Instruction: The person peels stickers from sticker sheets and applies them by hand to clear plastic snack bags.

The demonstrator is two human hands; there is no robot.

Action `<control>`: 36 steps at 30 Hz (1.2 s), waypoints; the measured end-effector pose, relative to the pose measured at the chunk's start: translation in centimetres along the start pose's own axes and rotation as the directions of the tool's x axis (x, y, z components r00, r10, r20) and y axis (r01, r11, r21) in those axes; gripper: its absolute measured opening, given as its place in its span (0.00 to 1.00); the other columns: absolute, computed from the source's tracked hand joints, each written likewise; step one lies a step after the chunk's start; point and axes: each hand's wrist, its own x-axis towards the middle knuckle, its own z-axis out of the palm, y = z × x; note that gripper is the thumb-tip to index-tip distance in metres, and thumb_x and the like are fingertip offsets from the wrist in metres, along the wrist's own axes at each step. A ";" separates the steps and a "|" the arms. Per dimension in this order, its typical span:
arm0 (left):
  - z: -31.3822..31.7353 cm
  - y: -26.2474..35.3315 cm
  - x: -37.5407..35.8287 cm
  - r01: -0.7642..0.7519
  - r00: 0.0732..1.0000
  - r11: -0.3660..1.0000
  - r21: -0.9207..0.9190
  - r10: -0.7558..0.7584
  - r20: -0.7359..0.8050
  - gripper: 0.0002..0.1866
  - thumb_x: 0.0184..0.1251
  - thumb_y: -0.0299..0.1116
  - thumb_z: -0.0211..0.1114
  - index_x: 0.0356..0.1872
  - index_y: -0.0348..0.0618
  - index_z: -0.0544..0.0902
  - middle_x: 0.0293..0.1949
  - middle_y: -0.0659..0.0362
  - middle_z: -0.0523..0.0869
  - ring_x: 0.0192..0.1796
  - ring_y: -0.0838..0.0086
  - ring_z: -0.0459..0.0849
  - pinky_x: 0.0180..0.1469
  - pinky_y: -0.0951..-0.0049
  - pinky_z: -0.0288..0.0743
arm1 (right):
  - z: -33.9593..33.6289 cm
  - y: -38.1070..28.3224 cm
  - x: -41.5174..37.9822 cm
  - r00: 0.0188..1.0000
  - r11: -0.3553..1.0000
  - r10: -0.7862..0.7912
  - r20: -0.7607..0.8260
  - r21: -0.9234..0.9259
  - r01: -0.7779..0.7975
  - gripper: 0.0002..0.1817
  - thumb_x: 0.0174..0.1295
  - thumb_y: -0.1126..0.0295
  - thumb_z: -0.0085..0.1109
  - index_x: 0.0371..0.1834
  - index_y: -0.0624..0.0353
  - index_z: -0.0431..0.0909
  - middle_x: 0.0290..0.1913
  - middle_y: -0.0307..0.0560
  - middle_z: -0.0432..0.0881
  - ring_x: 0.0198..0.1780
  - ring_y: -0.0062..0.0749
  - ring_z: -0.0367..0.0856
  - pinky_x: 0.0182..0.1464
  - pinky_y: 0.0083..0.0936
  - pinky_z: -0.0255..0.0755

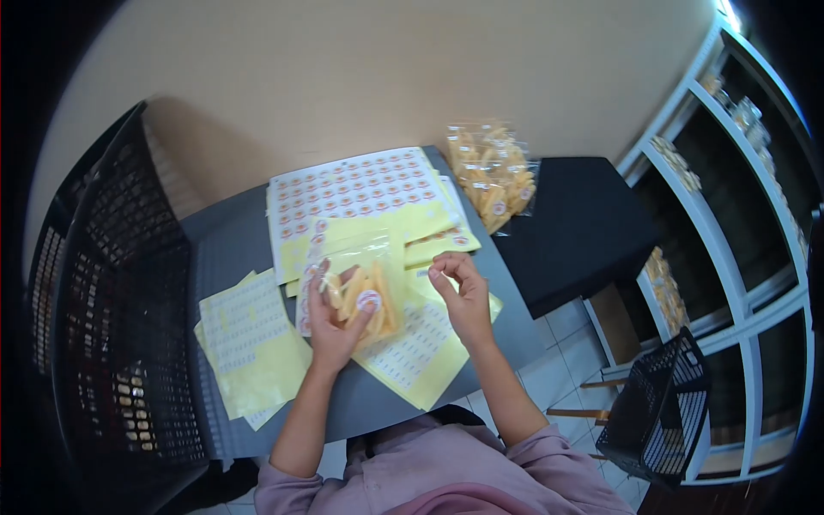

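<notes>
A clear plastic bag of pale yellow, stick-shaped snacks was held up over the middle of a grey table, in front of a seated or standing person in a mauve top. The person's left hand gripped it from the seven o'clock side, the fingers slightly apart along its left part and the thumb pressed on its front, touching a round white sticker with red print. The right hand was raised at the bag's three o'clock, apart from it, with thumb and forefinger tips pinched together and the other fingers curled; I could not tell whether anything was between them.

Toward twelve o'clock from the bag lay a large white sheet with rows of round red stickers, partly under yellow backing paper. At five o'clock, yellow-edged sheets of small printed labels overlapped, and more yellow sheets lay at eight.

A tall black plastic basket stood at nine o'clock. At one, filled snack bags lay beside a black-covered surface. Farther out at three, white-framed shelves rose behind a smaller black basket.
</notes>
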 end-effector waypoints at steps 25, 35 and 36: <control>-0.6 -0.2 0.0 -0.063 0.997 0.981 0.185 0.069 -0.027 0.41 0.47 0.21 0.65 0.61 0.39 0.50 0.54 0.47 0.67 0.57 0.66 0.69 0.56 0.70 0.64 | 9.2 -2.5 1.3 0.994 0.985 -0.108 -0.020 -0.135 0.104 0.05 0.50 0.67 0.59 0.26 0.56 0.78 0.42 0.38 0.66 0.46 0.31 0.59 0.49 0.27 0.52; -0.9 0.6 0.6 -0.038 0.998 0.997 0.066 0.042 -0.053 0.42 0.48 0.17 0.61 0.62 0.42 0.46 0.55 0.47 0.66 0.60 0.65 0.65 0.59 0.68 0.62 | 7.9 -2.3 2.4 0.995 0.978 -0.093 -0.021 0.183 0.095 0.03 0.49 0.74 0.59 0.27 0.60 0.77 0.41 0.42 0.67 0.45 0.29 0.63 0.50 0.25 0.57; -0.9 0.2 0.4 -0.078 0.994 0.985 0.155 0.088 -0.058 0.40 0.48 0.20 0.63 0.61 0.40 0.49 0.54 0.47 0.67 0.58 0.66 0.67 0.58 0.69 0.63 | 8.2 -2.6 2.1 0.996 0.978 -0.092 -0.018 0.184 0.094 0.03 0.49 0.74 0.59 0.27 0.60 0.77 0.41 0.42 0.67 0.45 0.29 0.63 0.50 0.25 0.57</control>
